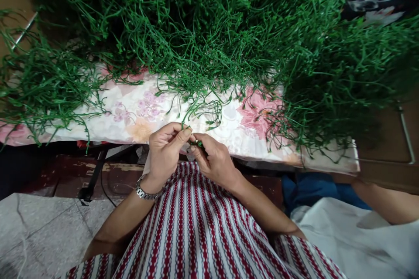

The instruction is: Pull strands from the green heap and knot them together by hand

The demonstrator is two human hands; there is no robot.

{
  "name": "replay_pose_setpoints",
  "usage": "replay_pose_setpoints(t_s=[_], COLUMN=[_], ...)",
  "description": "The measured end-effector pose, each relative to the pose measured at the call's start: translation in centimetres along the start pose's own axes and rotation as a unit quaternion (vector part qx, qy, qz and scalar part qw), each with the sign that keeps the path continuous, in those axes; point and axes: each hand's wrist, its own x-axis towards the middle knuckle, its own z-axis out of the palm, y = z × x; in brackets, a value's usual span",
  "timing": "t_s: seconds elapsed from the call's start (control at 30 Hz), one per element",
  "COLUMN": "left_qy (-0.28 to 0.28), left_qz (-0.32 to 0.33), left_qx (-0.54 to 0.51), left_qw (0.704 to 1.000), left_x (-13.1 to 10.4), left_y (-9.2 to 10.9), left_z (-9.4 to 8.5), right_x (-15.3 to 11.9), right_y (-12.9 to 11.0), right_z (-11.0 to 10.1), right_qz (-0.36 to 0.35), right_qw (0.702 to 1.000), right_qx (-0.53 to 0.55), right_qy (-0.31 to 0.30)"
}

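The green stem (pixel 183 125) looks light and limp, best pinched near its end — left hand (pixel 164 150) closed on it by the counter's (pixel 229 141) edge, right hand (pixel 218 161) curled round green tips (pixel 199 143)

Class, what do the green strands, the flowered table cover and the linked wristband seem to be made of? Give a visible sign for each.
Green strands: probably soft plastic, slightly glossy, judging by their even colour and thin, curling stems.
Flowered table cover: perhaps vinyl or coated cloth, with a smooth, faint sheen; plain fabric is possible.
Linked wristband: apparently polished metal, from its bright silvery links.
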Motion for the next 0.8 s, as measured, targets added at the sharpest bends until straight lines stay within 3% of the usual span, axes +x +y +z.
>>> replay_pose_setpoints(t_s=[0.2, 0.3, 0.5, 0.7, 0.8], left_qy=[0.017, 0.028, -0.034, -0.061, -0.036], left_qz=[0.041, 0.070, -0.071, -0.139, -0.163], left_qx=[0.080, 0.032, -0.184, -0.262, -0.292], left_qw=[0.996, 0.997, 0.980, 0.953, 0.942], left_x=[-0.7, -0.7, -0.6, -0.7, -0.8], left_y=[0.5, 0.9, 1.7, 1.9, 2.1], left_z=[-0.5, -0.3, -0.2, -0.2, 0.2], right_x=[-0.1, 0.2, 0.8, 0.6, 0.7], right_y=[0.3, 0.0, -0.5, 0.2, 0.4], right_z=[-0.2, -0.7, -1.4, -1.3, -1.1], right_qz=[-0.020, -0.009, 0.016, 0.015, 0.003], right_qw=[0.997, 0.998, 0.993, 0.978, 0.964], right_qx=[-0.070, -0.049, 0.111, 0.199, 0.249], right_qy=[-0.021, -0.026, -0.044, -0.061, -0.092])
